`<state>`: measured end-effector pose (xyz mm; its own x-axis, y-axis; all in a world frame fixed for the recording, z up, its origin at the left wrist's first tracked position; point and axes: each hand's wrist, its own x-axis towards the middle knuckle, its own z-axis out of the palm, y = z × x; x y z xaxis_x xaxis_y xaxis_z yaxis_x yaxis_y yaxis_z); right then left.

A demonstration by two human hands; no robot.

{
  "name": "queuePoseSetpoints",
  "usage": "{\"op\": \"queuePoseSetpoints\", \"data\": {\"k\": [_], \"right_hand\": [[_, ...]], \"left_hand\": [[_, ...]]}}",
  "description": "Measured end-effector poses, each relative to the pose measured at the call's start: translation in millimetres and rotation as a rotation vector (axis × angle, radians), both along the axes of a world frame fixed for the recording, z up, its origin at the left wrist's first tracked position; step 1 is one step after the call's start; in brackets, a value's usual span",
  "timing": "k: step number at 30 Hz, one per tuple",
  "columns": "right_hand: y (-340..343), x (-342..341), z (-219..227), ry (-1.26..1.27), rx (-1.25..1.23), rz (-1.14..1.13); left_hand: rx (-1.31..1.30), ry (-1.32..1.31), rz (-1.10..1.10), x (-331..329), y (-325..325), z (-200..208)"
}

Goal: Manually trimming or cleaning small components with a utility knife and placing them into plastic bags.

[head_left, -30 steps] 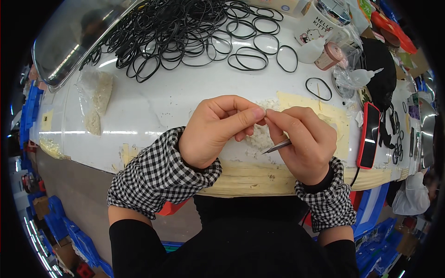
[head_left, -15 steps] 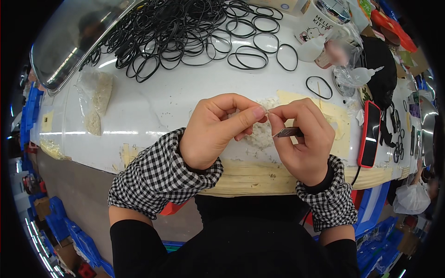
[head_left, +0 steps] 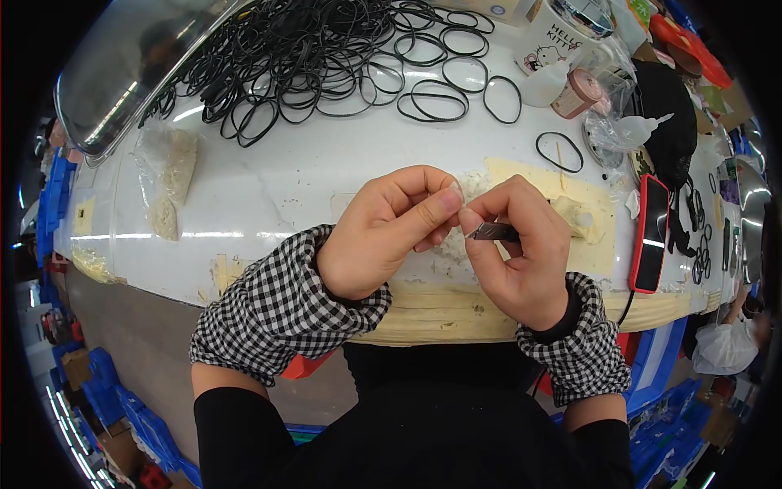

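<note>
Over the table's near edge, my left hand [head_left: 379,232] is closed, thumb pressed against the forefinger. A tiny pale piece seems to show at its fingertips, too small to name. Close against it, my right hand [head_left: 525,257] has its thumb and forefinger together at the same spot. A short dark blade [head_left: 493,232] with a slanted end lies in the right hand's grip, sticking out toward the left. Beneath and behind the fingers lies a heap of small whitish bits [head_left: 472,183], mostly hidden by the hands.
Black rubber loops [head_left: 301,57] lie heaped at the back. A clear bag of pale bits [head_left: 175,175] sits at left. To the right are a yellowish sheet [head_left: 595,244], a red-cased phone [head_left: 649,236], a white cup [head_left: 554,49] and a black cap [head_left: 664,114].
My right hand has shifted a little left and inward with the blade, its fingertips now lower against the left ones. The left hand has barely moved.
</note>
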<state>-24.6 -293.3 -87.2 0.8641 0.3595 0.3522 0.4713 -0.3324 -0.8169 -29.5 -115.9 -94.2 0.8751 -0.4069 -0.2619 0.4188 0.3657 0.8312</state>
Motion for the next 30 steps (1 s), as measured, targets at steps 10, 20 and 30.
{"op": "queuePoseSetpoints", "data": {"k": [10,20,30], "right_hand": [[-1.4,-0.3,-0.3,-0.009,0.012,-0.016],[-7.7,8.9,6.5,-0.218,-0.267,-0.104],[-9.1,7.2,1.6,-0.226,-0.308,-0.109]], "left_hand": [[0.025,-0.025,0.016,1.2,1.5,-0.3],[-0.197,0.074,-0.098,7.3,8.9,-2.3],[-0.285,0.088,-0.144,6.7,6.9,-4.5]]}}
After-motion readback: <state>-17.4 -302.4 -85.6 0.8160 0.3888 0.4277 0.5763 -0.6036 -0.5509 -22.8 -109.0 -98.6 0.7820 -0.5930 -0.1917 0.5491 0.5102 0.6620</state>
